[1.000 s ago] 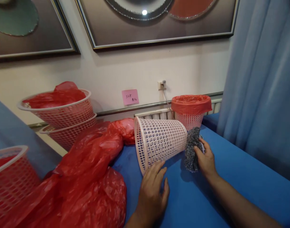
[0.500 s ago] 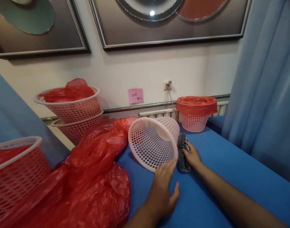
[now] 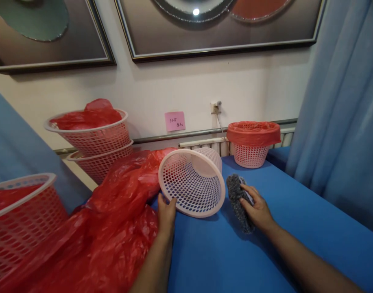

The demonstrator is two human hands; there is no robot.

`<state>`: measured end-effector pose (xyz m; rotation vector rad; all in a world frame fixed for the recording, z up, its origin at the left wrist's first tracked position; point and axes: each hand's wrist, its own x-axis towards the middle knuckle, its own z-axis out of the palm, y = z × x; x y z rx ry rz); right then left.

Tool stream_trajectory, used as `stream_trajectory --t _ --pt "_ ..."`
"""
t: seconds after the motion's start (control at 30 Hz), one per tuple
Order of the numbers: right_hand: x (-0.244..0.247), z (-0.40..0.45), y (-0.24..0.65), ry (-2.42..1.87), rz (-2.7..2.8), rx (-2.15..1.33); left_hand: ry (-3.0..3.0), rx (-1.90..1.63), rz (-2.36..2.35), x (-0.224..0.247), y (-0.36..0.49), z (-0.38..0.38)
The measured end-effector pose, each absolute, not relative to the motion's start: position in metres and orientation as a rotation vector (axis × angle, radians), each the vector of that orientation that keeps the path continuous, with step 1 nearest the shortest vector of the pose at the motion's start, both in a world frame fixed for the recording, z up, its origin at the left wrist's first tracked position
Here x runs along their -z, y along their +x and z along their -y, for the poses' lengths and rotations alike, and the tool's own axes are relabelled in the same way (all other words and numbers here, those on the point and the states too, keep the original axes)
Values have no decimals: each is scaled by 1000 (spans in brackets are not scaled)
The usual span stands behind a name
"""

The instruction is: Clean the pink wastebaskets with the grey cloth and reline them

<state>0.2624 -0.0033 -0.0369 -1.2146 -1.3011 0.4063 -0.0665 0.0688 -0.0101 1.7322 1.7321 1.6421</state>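
Note:
A white perforated plastic basket lies on its side on the blue bed surface, its mouth facing me. At the lower left of its rim is my left hand, with the thumb in front and the fingers partly hidden behind the edge. My right hand is closed around a grey fluffy cleaning cloth, held just over the blue surface, apart from the basket on its right. Crumpled red plastic bags are heaped left of my left hand, against the basket's far left side.
Stacked baskets with red plastic stand at the back left, another basket at the near left. A red-lined basket stands at the back right. Blue curtains hang on both sides. A pink note and a socket are on the wall.
My left hand has moved from the rim's lower right to its lower left. The basket has shifted and turned slightly left. My right hand has drawn the cloth away from the basket's side.

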Motion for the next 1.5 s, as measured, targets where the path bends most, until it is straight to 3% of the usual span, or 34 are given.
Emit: stream_trajectory --t 0.13,0.27,0.6,0.87,0.97,1.07,1.17,1.33,1.5 --pt "42 3 251 -1178 1445 -461 1435 -1689 -1571 18 -66 -71" --pt "50 -8 257 -1287 1176 -507 1272 -1792 -1481 12 -63 -64" --pt "33 -17 310 -1459 651 -259 1500 -1879 -1296 -19 -35 -28" --pt "-38 45 208 -955 1720 252 1831 -1711 -1094 -20 -14 -1" --pt "-68 45 176 -713 1972 448 1906 -1733 -1099 -13 -18 -3" --pt "-94 25 165 -733 2163 557 1897 -1740 -1134 -10 -19 -4" --pt "-124 -9 177 -938 2141 445 1923 -1691 -1097 -17 -16 -2" --pt "-158 -76 234 -1652 1603 -92 1931 -1699 -1018 -24 -15 0" --pt "-104 -99 270 -1890 1407 -387 1886 -1693 -1014 -16 -16 -4"
